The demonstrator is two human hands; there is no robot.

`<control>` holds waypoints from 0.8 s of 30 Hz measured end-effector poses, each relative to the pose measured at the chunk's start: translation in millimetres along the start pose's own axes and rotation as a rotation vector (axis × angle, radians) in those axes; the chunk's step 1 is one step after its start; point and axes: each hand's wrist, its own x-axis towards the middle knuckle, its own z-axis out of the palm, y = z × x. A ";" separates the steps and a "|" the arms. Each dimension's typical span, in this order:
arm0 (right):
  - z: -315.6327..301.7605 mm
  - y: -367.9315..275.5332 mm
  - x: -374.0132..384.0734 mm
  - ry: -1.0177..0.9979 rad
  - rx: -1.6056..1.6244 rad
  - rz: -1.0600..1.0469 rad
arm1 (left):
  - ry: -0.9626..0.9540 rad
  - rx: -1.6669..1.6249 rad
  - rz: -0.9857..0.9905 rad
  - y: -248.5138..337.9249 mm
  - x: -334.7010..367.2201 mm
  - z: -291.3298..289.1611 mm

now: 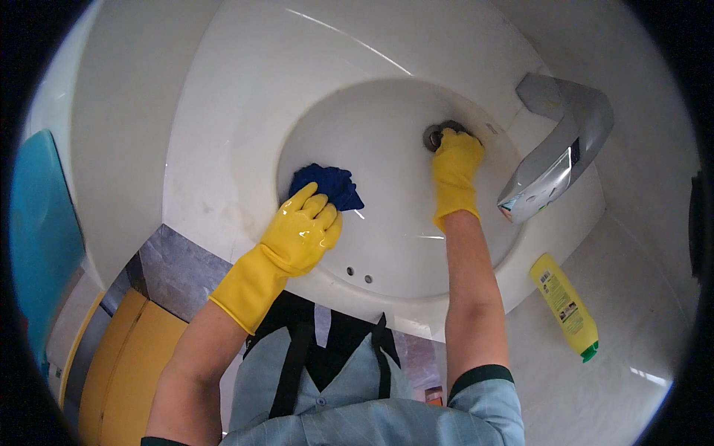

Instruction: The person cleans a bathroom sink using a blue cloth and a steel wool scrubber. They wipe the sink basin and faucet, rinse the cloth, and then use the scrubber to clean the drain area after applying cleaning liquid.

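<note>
While the bottle (564, 306) is labelled, blue cloth (327, 186) is gripped by the left hand (303, 232); the right hand's (457, 165) hold cannot be told.

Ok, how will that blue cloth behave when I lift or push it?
Probably floppy: the blue cloth is bunched in loose folds at the gloved left hand. Likely light, being just fabric. It might slide easily, as the white basin looks smooth and glossy.

Open room for you across the middle of the white basin (394, 186), between your left hand (301, 230) and your right hand (457, 167), blue cloth (327, 184) blocking the left wall, chrome faucet (561, 160) overhanging the right rim
</note>
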 end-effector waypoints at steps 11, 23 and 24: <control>-4.5 5.1 -18.7 -0.010 0.073 0.076 | 0.021 -0.004 -0.006 1.2 3.7 -0.6; 0.2 -39.6 -28.5 -0.082 0.085 0.045 | 0.010 -0.025 -0.023 2.3 -3.4 9.5; 0.3 -42.0 -27.9 -0.051 0.087 0.043 | -0.003 -0.014 -0.022 1.6 -3.2 7.9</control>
